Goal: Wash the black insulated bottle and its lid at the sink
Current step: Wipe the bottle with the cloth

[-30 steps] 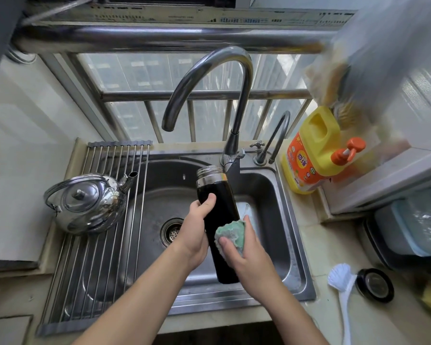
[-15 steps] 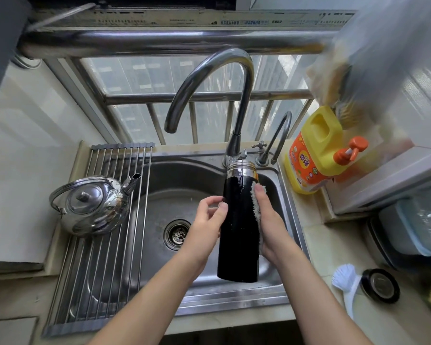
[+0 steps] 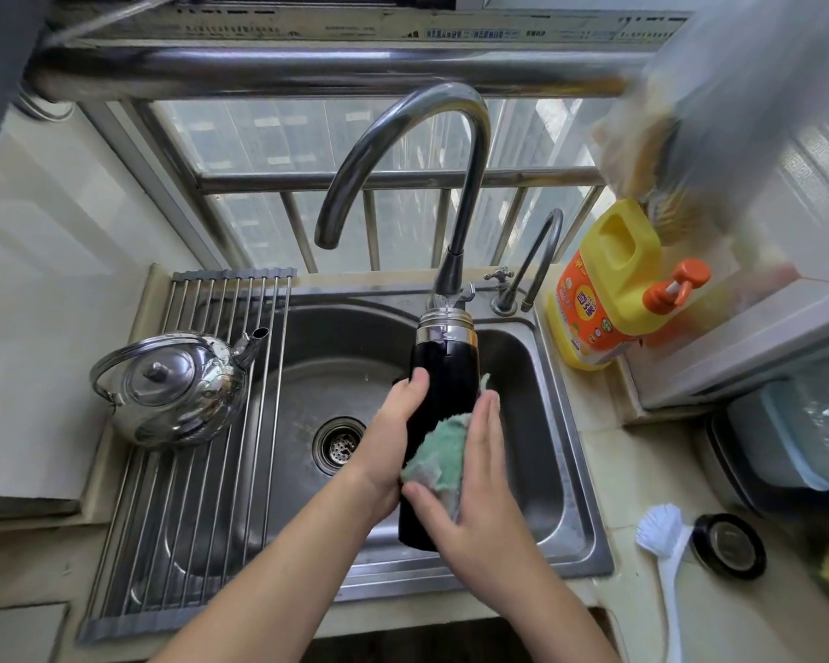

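Head view: over the sink (image 3: pixel 576 452), my left hand (image 3: pixel 391 437) grips the black bottle (image 3: pixel 446 370) upright while my right hand (image 3: pixel 479 509) wraps a green cloth (image 3: pixel 435 454) around it. The faucet (image 3: pixel 455 193) rises just behind. A kettle (image 3: pixel 173 390) sits on the rack (image 3: pixel 197 509) at left; the lid (image 3: pixel 731 545) and a brush (image 3: pixel 666 535) lie on the counter (image 3: pixel 613 476) at right.

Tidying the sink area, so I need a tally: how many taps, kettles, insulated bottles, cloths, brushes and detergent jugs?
Tap: 2
Kettle: 1
Insulated bottle: 1
Cloth: 1
Brush: 1
Detergent jug: 1
Total: 7
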